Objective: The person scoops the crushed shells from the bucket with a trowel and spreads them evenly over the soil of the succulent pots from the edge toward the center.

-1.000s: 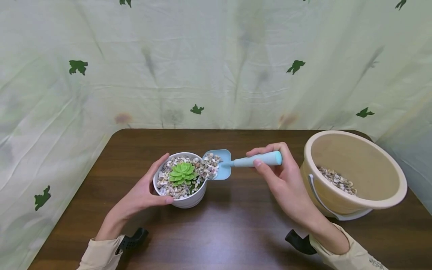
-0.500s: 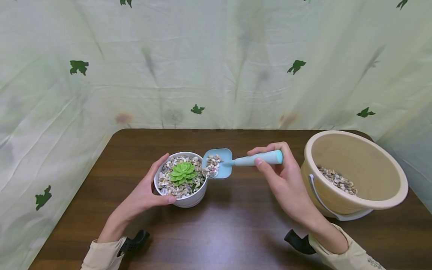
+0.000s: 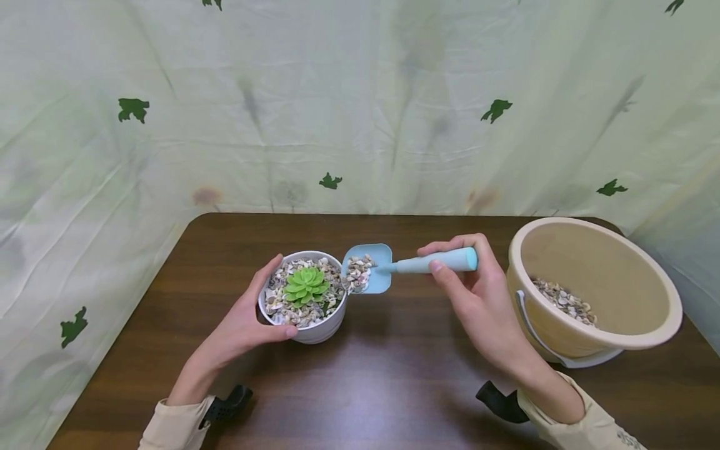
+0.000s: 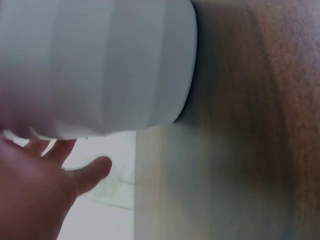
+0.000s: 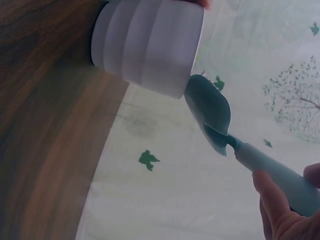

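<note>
A white ribbed flower pot [image 3: 317, 332] stands on the table, holding a green succulent [image 3: 305, 285] ringed by small shells. My left hand [image 3: 239, 325] grips it from the left, thumb at the front of the rim and fingers round the far side. In my right hand [image 3: 486, 309] is the handle of a light blue trowel [image 3: 384, 282], pinched between thumb and fingers. A small heap of shells [image 3: 359, 274] lies on its blade. The right wrist view has the trowel [image 5: 212, 110] tilted, its tip right at the pot's rim [image 5: 196, 52].
At the right stands a beige bucket [image 3: 607, 281] with shells [image 3: 565, 303] in its bottom and its pale handle hanging down in front. The brown wooden table [image 3: 360, 381] ends at a hanging pale curtain [image 3: 360, 106] with green leaf shapes.
Some shells have gone from the trowel's front edge into the pot, leaving a smaller heap on the blade. The trowel has shifted slightly right and up; the left hand still holds the pot.
</note>
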A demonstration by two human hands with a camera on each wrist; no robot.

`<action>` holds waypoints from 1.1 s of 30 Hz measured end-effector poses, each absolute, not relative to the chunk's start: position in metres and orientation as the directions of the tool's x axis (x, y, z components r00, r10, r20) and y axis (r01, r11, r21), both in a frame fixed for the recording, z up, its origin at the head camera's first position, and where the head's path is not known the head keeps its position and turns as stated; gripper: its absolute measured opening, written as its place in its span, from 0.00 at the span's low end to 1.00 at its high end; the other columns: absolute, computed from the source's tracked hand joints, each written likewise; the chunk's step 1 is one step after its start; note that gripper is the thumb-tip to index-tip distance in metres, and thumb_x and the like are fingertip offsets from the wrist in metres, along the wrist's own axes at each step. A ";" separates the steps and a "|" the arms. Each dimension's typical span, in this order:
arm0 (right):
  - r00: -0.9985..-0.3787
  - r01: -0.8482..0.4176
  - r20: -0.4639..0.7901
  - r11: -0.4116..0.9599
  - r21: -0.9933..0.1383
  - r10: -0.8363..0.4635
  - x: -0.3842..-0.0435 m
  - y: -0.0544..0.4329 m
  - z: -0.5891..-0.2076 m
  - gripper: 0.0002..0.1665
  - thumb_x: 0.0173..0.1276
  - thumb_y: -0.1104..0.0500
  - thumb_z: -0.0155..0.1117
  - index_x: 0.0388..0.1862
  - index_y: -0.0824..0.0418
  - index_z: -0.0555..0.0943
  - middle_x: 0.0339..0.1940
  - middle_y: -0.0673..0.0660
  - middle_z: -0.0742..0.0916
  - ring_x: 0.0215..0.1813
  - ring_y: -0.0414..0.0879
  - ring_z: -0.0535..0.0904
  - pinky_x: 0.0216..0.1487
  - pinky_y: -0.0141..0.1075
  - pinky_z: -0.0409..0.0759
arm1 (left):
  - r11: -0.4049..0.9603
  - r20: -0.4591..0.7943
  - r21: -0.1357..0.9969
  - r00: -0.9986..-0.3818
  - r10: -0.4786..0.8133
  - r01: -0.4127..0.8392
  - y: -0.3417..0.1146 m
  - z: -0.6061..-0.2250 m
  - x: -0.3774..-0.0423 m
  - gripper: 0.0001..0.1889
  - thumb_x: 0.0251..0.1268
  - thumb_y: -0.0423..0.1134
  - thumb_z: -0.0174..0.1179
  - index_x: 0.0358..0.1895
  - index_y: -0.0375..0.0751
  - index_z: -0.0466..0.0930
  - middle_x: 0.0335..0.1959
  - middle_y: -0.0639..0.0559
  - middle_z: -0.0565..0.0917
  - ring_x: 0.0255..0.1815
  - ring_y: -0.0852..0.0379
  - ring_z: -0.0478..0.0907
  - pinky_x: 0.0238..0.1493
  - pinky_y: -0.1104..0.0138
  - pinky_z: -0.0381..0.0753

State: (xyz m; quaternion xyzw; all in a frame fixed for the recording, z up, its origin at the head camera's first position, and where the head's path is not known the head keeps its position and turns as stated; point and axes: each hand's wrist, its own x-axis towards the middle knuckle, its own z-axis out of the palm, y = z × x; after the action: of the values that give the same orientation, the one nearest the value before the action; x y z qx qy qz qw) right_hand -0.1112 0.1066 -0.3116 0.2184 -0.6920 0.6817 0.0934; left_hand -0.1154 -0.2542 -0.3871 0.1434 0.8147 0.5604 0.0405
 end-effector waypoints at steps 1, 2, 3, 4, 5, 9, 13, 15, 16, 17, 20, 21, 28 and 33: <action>-0.885 -0.434 0.431 -0.025 -0.901 -0.177 -0.112 0.107 -0.311 0.12 0.73 0.67 0.58 0.50 0.66 0.66 0.53 0.68 0.82 0.52 0.56 0.80 0.53 0.40 0.79 | 0.315 0.090 0.931 -0.954 0.287 0.183 -0.255 -0.387 -0.115 0.56 0.49 0.33 0.74 0.79 0.62 0.47 0.76 0.48 0.52 0.69 0.45 0.57 0.58 0.76 0.63; -0.882 -0.437 0.434 -0.027 -0.899 -0.181 -0.112 0.106 -0.310 0.12 0.72 0.68 0.58 0.50 0.66 0.66 0.53 0.68 0.82 0.53 0.56 0.80 0.53 0.40 0.79 | 0.298 0.086 0.938 -0.951 0.296 0.177 -0.255 -0.386 -0.115 0.56 0.50 0.33 0.73 0.79 0.62 0.46 0.76 0.48 0.50 0.69 0.45 0.57 0.58 0.75 0.64; -0.880 -0.440 0.437 -0.026 -0.897 -0.184 -0.112 0.106 -0.310 0.12 0.72 0.68 0.58 0.50 0.66 0.67 0.53 0.67 0.82 0.53 0.56 0.80 0.53 0.41 0.79 | 0.283 0.084 0.943 -0.949 0.304 0.174 -0.255 -0.386 -0.114 0.55 0.51 0.32 0.72 0.79 0.62 0.46 0.77 0.48 0.49 0.69 0.44 0.57 0.58 0.75 0.65; -0.879 -0.443 0.439 -0.023 -0.896 -0.187 -0.112 0.106 -0.309 0.12 0.72 0.68 0.58 0.50 0.66 0.67 0.53 0.66 0.82 0.52 0.56 0.80 0.53 0.41 0.79 | 0.270 0.084 0.947 -0.947 0.310 0.172 -0.256 -0.386 -0.114 0.54 0.52 0.32 0.72 0.79 0.61 0.46 0.77 0.48 0.49 0.69 0.43 0.58 0.57 0.74 0.66; -0.877 -0.446 0.441 -0.018 -0.895 -0.190 -0.112 0.106 -0.309 0.12 0.72 0.68 0.58 0.50 0.66 0.67 0.53 0.65 0.83 0.52 0.56 0.80 0.53 0.41 0.79 | 0.259 0.082 0.951 -0.946 0.315 0.169 -0.256 -0.386 -0.114 0.54 0.53 0.32 0.71 0.79 0.62 0.46 0.77 0.47 0.48 0.68 0.43 0.58 0.57 0.73 0.68; -0.874 -0.454 0.443 0.011 -0.891 -0.199 -0.112 0.104 -0.306 0.13 0.72 0.67 0.59 0.50 0.66 0.67 0.53 0.61 0.83 0.51 0.55 0.80 0.52 0.38 0.79 | 0.242 0.088 0.956 -0.948 0.306 0.167 -0.256 -0.388 -0.114 0.55 0.51 0.30 0.71 0.79 0.61 0.46 0.76 0.46 0.50 0.68 0.44 0.58 0.57 0.73 0.67; -0.871 -0.462 0.447 0.031 -0.886 -0.204 -0.112 0.103 -0.304 0.13 0.72 0.67 0.59 0.50 0.66 0.67 0.53 0.62 0.83 0.52 0.55 0.79 0.51 0.37 0.79 | 0.266 0.099 0.947 -0.954 0.284 0.177 -0.254 -0.388 -0.115 0.57 0.48 0.31 0.74 0.78 0.63 0.46 0.75 0.48 0.52 0.69 0.46 0.56 0.59 0.74 0.64; -0.869 -0.465 0.449 0.028 -0.885 -0.207 -0.112 0.103 -0.304 0.13 0.72 0.68 0.59 0.50 0.66 0.67 0.53 0.63 0.83 0.53 0.55 0.79 0.52 0.37 0.79 | 0.289 0.099 0.940 -0.957 0.274 0.180 -0.253 -0.388 -0.115 0.58 0.47 0.32 0.75 0.78 0.63 0.47 0.75 0.48 0.52 0.70 0.46 0.55 0.59 0.75 0.62; -0.868 -0.466 0.451 0.028 -0.884 -0.209 -0.112 0.103 -0.304 0.13 0.72 0.68 0.59 0.50 0.66 0.67 0.53 0.63 0.83 0.54 0.54 0.79 0.53 0.38 0.79 | 0.298 0.096 0.938 -0.958 0.270 0.178 -0.252 -0.387 -0.115 0.58 0.47 0.32 0.75 0.78 0.64 0.47 0.75 0.48 0.52 0.70 0.46 0.55 0.59 0.75 0.62; -0.867 -0.468 0.452 0.028 -0.883 -0.211 -0.112 0.103 -0.304 0.13 0.72 0.68 0.59 0.50 0.66 0.67 0.53 0.63 0.83 0.54 0.55 0.79 0.53 0.38 0.79 | 0.303 0.091 0.937 -0.959 0.268 0.174 -0.252 -0.387 -0.115 0.58 0.47 0.33 0.75 0.78 0.64 0.47 0.75 0.48 0.52 0.70 0.45 0.55 0.59 0.74 0.62; -0.865 -0.471 0.454 0.032 -0.882 -0.212 -0.112 0.103 -0.303 0.13 0.72 0.68 0.59 0.50 0.66 0.67 0.53 0.62 0.83 0.54 0.55 0.79 0.52 0.38 0.79 | 0.300 0.080 0.940 -0.959 0.273 0.164 -0.252 -0.387 -0.115 0.56 0.49 0.34 0.74 0.78 0.64 0.47 0.75 0.48 0.51 0.70 0.45 0.55 0.58 0.74 0.63; -0.866 -0.470 0.454 0.033 -0.882 -0.212 -0.112 0.103 -0.303 0.13 0.72 0.68 0.59 0.50 0.66 0.67 0.53 0.62 0.83 0.53 0.55 0.79 0.52 0.38 0.79 | 0.293 0.079 0.942 -0.957 0.280 0.164 -0.252 -0.387 -0.115 0.56 0.50 0.34 0.73 0.78 0.64 0.46 0.75 0.48 0.51 0.70 0.45 0.55 0.58 0.74 0.64; -0.872 -0.465 0.447 0.050 -0.884 -0.201 -0.110 0.103 -0.303 0.13 0.72 0.68 0.59 0.50 0.66 0.67 0.52 0.60 0.84 0.51 0.54 0.80 0.51 0.36 0.79 | 0.240 0.094 0.955 -0.948 0.305 0.172 -0.254 -0.389 -0.114 0.54 0.52 0.31 0.71 0.78 0.61 0.47 0.76 0.47 0.51 0.69 0.45 0.56 0.59 0.73 0.65; -0.867 -0.475 0.455 0.065 -0.877 -0.204 -0.108 0.102 -0.301 0.13 0.72 0.67 0.60 0.50 0.65 0.67 0.53 0.60 0.83 0.52 0.54 0.79 0.49 0.34 0.79 | 0.258 0.105 0.950 -0.956 0.274 0.179 -0.251 -0.388 -0.114 0.57 0.49 0.31 0.73 0.78 0.65 0.46 0.75 0.49 0.53 0.70 0.47 0.55 0.60 0.72 0.62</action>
State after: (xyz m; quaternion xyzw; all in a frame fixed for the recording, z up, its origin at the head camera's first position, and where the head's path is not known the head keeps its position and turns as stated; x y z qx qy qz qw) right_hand -0.1082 0.1021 -0.3006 0.2354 -0.7219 0.6421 0.1055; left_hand -0.1144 -0.2514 -0.3884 0.1429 0.7921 0.5921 0.0405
